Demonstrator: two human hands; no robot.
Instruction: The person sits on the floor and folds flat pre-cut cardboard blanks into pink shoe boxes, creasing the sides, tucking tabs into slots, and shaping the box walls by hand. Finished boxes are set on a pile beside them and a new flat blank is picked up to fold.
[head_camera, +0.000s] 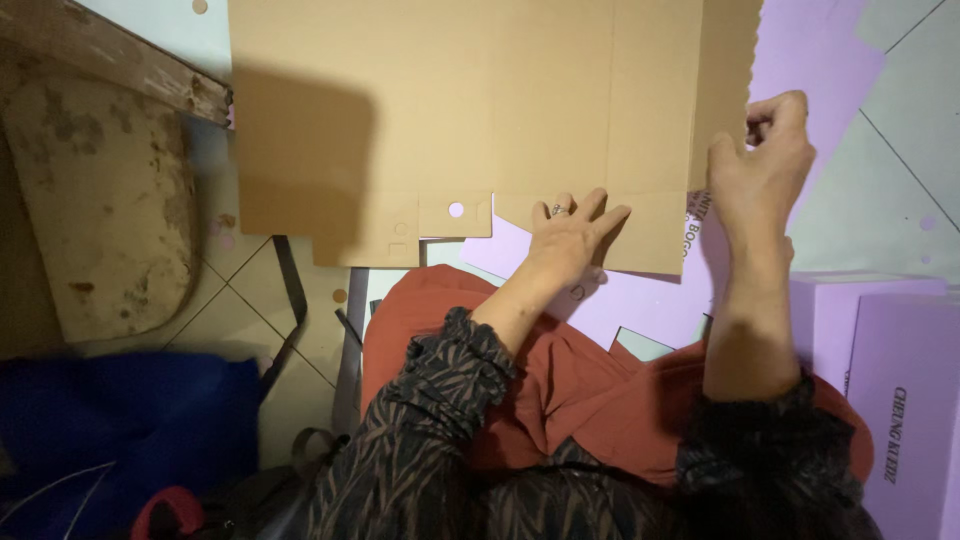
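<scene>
A flat, unfolded brown cardboard box blank with score lines and a small round hole lies across a purple printed sheet on the tiled floor. My left hand, wearing a ring, presses flat with fingers spread on the blank's near edge. My right hand grips the blank's right flap, which stands folded upward with a wavy edge. My lap in red cloth is just below.
Folded purple boxes stand at the right. A worn wooden stool is at the left, a blue bag and a dark strap at lower left. Small paper circles dot the tiles.
</scene>
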